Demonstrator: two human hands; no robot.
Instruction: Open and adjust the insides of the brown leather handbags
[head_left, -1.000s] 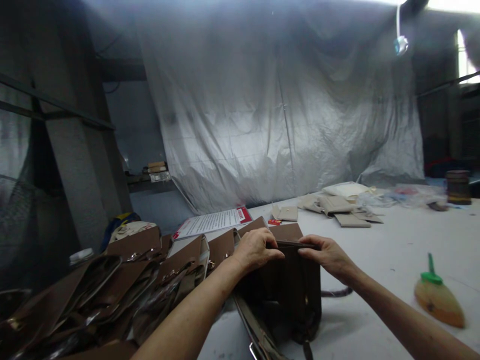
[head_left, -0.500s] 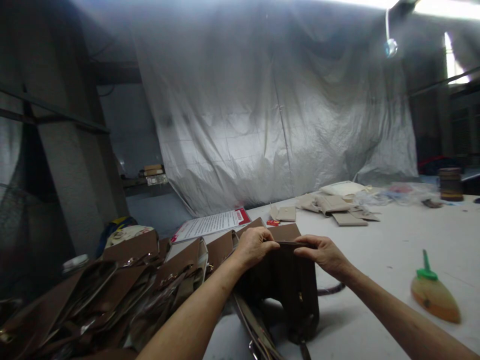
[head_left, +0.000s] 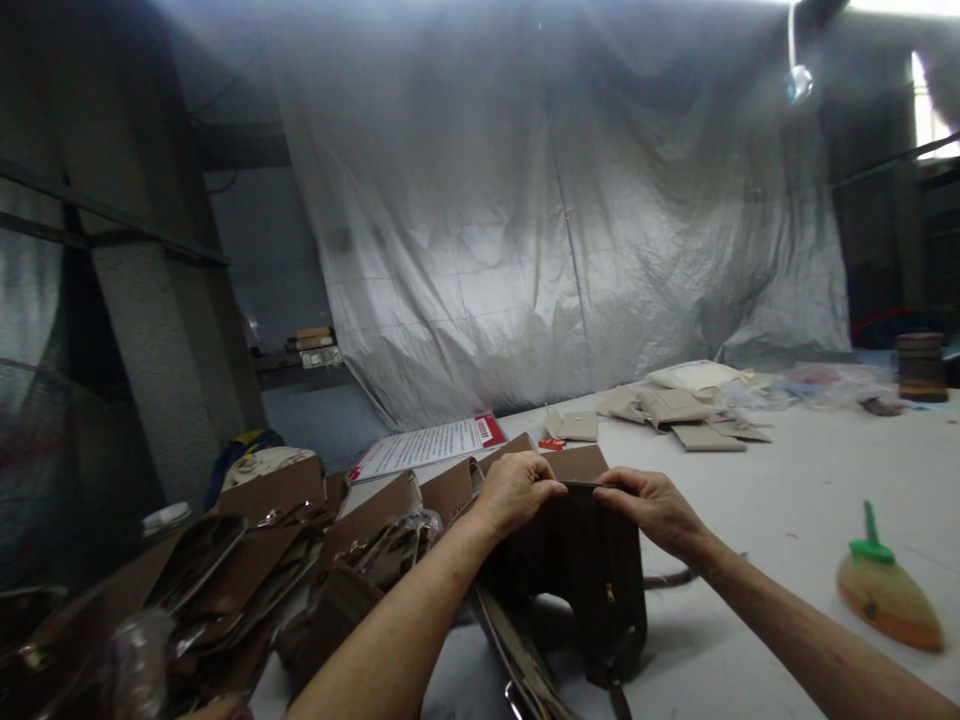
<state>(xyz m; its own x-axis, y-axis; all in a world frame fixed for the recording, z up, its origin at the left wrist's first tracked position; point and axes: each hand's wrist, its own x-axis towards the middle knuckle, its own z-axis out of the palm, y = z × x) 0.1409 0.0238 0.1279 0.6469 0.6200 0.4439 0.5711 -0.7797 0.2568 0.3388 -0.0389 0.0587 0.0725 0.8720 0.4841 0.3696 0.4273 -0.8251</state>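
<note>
Bag [head_left: 604,555], one: dark brown, gold-toned zip pull [head_left: 610,592]; held upright at the near side of the white table [head_left: 787,500]. Left hand [head_left: 517,490] and right hand [head_left: 651,505] each pinched its top edge. Green-capped bottle [head_left: 889,595], one. Printed notice [head_left: 427,450], one, partly covered. Brown bags [head_left: 255,570] at left overlapped, uncountable; the held bag's underside was lost in shadow.

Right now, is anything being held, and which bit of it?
Yes, the brown bag: the left grip and right grip both pinch its top edge.
</note>
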